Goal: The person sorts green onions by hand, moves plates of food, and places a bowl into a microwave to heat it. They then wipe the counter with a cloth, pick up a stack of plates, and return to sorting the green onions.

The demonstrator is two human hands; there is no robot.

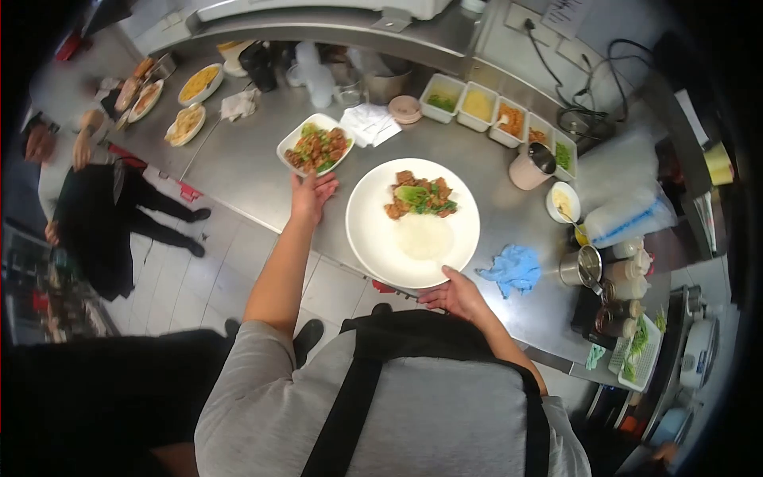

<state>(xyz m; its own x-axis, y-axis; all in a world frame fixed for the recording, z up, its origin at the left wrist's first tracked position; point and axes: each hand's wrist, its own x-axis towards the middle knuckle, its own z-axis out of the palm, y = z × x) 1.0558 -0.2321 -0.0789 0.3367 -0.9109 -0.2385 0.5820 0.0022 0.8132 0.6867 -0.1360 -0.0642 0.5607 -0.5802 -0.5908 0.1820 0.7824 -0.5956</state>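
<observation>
My right hand (458, 296) grips the near rim of a large round white plate (367, 238), thumb on top and fingers underneath. On the plate lie browned chunks with green leaves (420, 195) and a pale mound that looks like rice (425, 237). My left hand (315, 195) is at the near edge of a squarish white bowl (284, 148) on the counter, with its fingers spread and apparently touching the bowl. Glazed chunks with greens (315, 149) fill that bowl. It stands to the left of the plate.
Along the back of the steel counter (238, 171) stand several topping tubs (477, 106) and a small pink dish (404, 109). A blue cloth (513, 270), a metal pot (580, 265) and bottles are at right. Another person (95, 183) stands at far left near filled dishes (187, 125).
</observation>
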